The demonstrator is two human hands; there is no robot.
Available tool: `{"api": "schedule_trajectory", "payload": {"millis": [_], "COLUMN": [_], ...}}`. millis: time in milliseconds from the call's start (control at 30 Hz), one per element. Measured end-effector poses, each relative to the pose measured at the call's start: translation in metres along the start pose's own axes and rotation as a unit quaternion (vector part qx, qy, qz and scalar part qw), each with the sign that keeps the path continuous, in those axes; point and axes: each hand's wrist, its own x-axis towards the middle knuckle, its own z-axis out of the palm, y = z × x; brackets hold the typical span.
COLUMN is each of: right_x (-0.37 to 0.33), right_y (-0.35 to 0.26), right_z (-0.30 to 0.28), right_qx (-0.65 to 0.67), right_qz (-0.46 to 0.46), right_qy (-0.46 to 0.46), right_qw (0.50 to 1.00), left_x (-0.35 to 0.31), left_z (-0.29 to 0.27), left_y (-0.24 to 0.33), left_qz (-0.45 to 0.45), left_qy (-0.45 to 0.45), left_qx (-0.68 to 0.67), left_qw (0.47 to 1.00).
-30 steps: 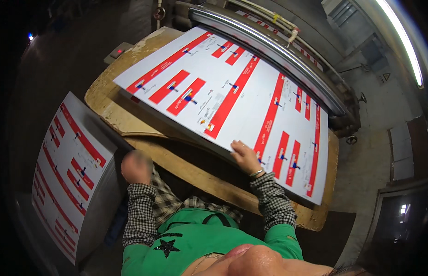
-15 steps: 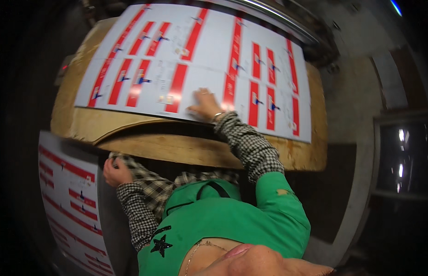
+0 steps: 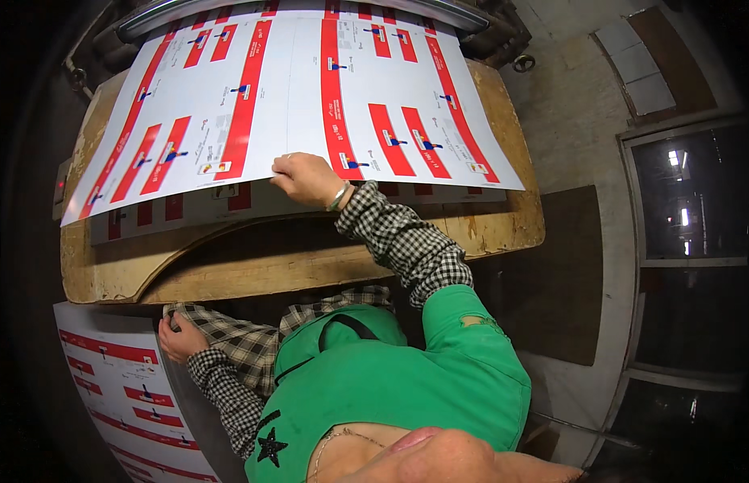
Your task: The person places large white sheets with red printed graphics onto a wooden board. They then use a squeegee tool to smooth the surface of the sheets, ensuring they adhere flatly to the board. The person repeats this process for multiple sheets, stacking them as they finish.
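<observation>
My right hand point(image 3: 307, 180) pinches the near edge of a large white printed sheet point(image 3: 298, 105) with red bands and small blue marks. That edge is raised and bowed, and the sheet's far end lies under a metal roller point(image 3: 302, 6). Below it, another printed sheet point(image 3: 237, 199) shows on the worn wooden board point(image 3: 286, 262). Down at the left, my left hand point(image 3: 181, 336) rests by my knee with its fingers curled; what they hold, if anything, is hidden. Beside that hand lies another red-and-white printed sheet point(image 3: 133, 394), lower than the board.
The machine's frame stands behind the board, with a small handwheel point(image 3: 524, 63) at its right end. A brown panel point(image 3: 555, 274) is at the right, near a dark glazed frame point(image 3: 692, 201). The board has a curved cutout on its near side.
My right hand has gone from lying on a sheet to gripping a sheet's near edge. That edge now stands raised, with another sheet showing beneath. My left hand stays by my knee.
</observation>
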Motion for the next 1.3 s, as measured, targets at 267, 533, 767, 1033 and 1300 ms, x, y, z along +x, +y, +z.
{"api": "schedule_trajectory", "payload": {"millis": [267,533,767,1033,1300], "right_x": [-0.027,0.007,0.047,-0.018,0.008], "right_y": [0.014,0.038,0.065,0.024,-0.009], "right_z": [0.033,0.046,0.060,0.057,-0.010], "right_qx": [0.006,-0.008,-0.088,-0.147,0.035], "right_qz": [-0.016,0.078,0.132,-0.020,-0.059], "right_qy": [-0.007,-0.071,0.049,-0.053,-0.002], "right_qw": [1.000,0.994,0.986,0.988,0.998], "left_x": [0.000,0.000,-0.002,-0.002,-0.004], "left_z": [-0.004,0.006,-0.002,-0.004,-0.004], "left_y": [0.005,-0.008,0.003,0.003,-0.002], "left_qz": [-0.003,-0.006,-0.004,0.008,-0.004], "left_qy": [0.004,0.012,0.004,0.012,0.021], "left_qx": [-0.021,-0.017,-0.023,-0.030,-0.058], "left_qw": [1.000,1.000,1.000,0.999,0.998]}}
